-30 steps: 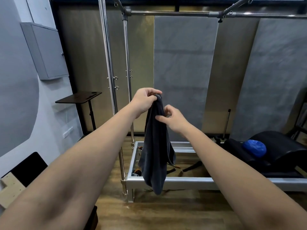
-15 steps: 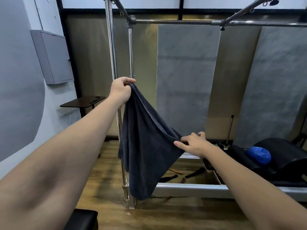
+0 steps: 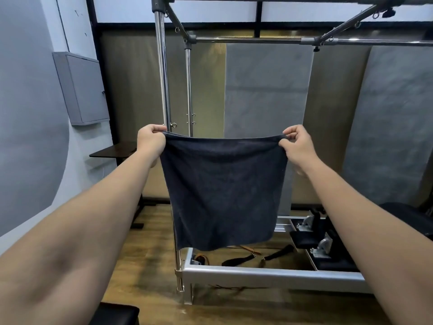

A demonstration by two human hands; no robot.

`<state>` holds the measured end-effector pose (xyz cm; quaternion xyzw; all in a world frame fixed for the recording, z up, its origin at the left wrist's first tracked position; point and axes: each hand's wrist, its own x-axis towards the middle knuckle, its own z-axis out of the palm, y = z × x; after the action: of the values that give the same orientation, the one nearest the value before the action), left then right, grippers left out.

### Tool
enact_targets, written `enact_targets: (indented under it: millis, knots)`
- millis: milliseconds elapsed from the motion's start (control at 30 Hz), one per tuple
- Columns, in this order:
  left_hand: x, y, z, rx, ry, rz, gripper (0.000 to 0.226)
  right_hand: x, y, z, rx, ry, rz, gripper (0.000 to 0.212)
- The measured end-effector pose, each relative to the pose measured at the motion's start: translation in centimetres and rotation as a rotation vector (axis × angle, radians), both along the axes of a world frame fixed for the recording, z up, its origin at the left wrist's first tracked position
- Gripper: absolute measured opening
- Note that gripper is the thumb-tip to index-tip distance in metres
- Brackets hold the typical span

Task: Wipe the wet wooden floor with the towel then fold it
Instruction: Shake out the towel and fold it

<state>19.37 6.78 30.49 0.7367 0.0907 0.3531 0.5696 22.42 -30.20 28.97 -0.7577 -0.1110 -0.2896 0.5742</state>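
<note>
A dark grey towel [image 3: 222, 191] hangs spread flat in front of me at chest height, its top edge stretched level. My left hand [image 3: 150, 143] grips the top left corner with curled fingers. My right hand [image 3: 298, 144] pinches the top right corner between thumb and fingers. The towel's lower edge hangs free above the wooden floor [image 3: 150, 273], touching nothing.
A metal exercise frame [image 3: 269, 276] with upright poles [image 3: 161, 73] stands right behind the towel, straps lying inside it. A small dark side table [image 3: 112, 151] and a grey wall cabinet [image 3: 82, 87] are at left. A black padded seat corner [image 3: 117, 313] sits at bottom left.
The towel went from a bunched hanging bundle to fully spread. My right hand slid along the edge out to the right corner and rose level with my left.
</note>
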Motion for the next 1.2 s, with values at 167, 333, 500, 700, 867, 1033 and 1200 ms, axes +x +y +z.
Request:
enact_targets:
  millis: [167, 333, 500, 700, 867, 1033, 1200]
  knots:
    - [0.2, -0.9, 2.9, -0.085, -0.037, -0.041, 0.039, 0.8, -0.8, 1.6, 0.033, 0.061, -0.033, 0.028]
    - [0.8, -1.4, 4.5, -0.059, -0.070, -0.050, 0.038, 1.0, -1.2, 2.1, 0.033, 0.045, -0.108, 0.025]
    - [1.0, -1.7, 4.1, 0.021, 0.022, -0.030, 0.036, 1.1, -1.7, 1.6, -0.060, 0.222, -0.101, 0.021]
    - [-0.2, -0.7, -0.2, -0.088, 0.691, -0.254, 0.026, 0.6, -1.4, -1.4, 0.135, 0.616, 0.057, 0.021]
    - [-1.2, -1.4, -4.2, -0.275, 0.853, -0.387, 0.028, 0.4, 0.3, -4.4, 0.171, 0.707, 0.039, 0.020]
    - [-1.2, -6.0, -3.2, -0.237, 0.746, -0.529, 0.038, -0.3, 4.0, -3.9, 0.165, 0.655, 0.127, 0.017]
    - [-1.2, -11.9, -2.2, -0.070, 0.671, -0.600, 0.032, -2.0, 8.4, -3.2, 0.040, 0.560, 0.274, 0.025]
